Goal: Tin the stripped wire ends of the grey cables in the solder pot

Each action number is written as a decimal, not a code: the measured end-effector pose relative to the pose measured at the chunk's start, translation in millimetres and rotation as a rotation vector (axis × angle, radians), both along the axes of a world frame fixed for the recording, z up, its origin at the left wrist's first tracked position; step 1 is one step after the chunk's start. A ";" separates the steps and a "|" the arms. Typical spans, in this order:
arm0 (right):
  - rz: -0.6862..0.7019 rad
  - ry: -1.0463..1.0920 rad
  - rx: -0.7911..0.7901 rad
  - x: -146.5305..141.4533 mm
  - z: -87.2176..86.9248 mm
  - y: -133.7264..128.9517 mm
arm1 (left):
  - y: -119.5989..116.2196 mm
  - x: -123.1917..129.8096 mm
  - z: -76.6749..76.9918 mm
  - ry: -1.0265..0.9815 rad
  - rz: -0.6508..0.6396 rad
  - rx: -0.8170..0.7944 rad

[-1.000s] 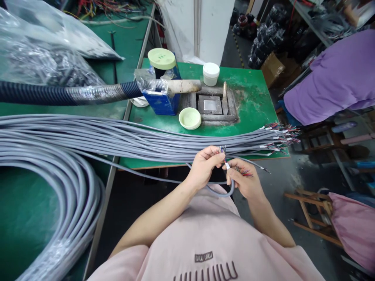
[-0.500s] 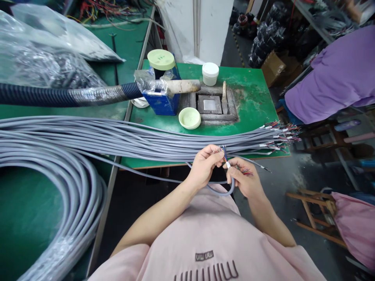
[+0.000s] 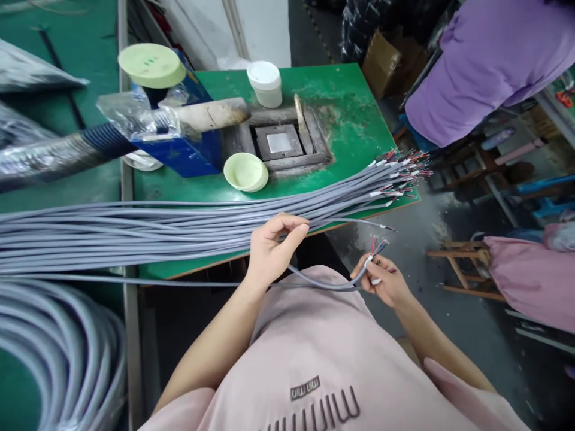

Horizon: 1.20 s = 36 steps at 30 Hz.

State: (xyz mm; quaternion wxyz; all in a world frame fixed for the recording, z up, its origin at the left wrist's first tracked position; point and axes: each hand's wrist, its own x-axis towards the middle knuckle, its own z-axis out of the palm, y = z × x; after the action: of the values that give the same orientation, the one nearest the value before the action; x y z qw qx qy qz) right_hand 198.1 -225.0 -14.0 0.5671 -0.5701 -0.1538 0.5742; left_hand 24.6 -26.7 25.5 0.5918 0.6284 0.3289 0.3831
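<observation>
My right hand [image 3: 384, 280] pinches a grey cable [image 3: 321, 281] near its end, just below a white band, with thin coloured wires [image 3: 376, 245] fanned out above the fingers. My left hand [image 3: 276, 245] is closed, its thumb and index fingertips pressed together at the front edge of the cable bundle [image 3: 202, 224]; whatever lies between them is too small to make out. The bundle runs across the green table, and its stripped ends [image 3: 399, 173] show coloured wires at the right. One loose cable end [image 3: 381, 226] sticks out past the table edge.
Behind the bundle stand a pale green bowl [image 3: 245, 172], a white tub [image 3: 265, 84], a recessed metal pot [image 3: 279, 143] with a flat stick, and a blue box [image 3: 179, 146] under a hose nozzle [image 3: 211, 114]. Coiled cable [image 3: 85, 353] lies left. A person in purple [image 3: 498, 66] is at the right.
My hands have moved apart: the left away from the wires, the right outward to the right with the cable end. The view has shifted, so the table items appear further left.
</observation>
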 end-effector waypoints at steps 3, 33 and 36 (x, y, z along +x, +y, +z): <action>-0.215 -0.186 -0.227 18.8 -41.3 -21.8 | 3.8 -3.8 -1.7 0.155 -0.001 0.347; 0.056 -0.047 0.294 -4.9 15.2 70.9 | 8.5 27.3 -2.3 0.401 0.003 0.830; -0.102 -0.229 0.426 -7.0 32.7 80.4 | 2.3 19.5 2.9 0.315 -0.038 0.787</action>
State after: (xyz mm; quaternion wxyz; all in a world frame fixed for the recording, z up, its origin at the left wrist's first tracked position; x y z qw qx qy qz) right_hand 191.1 -144.5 18.7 0.6815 -0.5060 -0.3059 0.4312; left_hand 44.1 -24.4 28.3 0.2564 0.8631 0.2323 0.3679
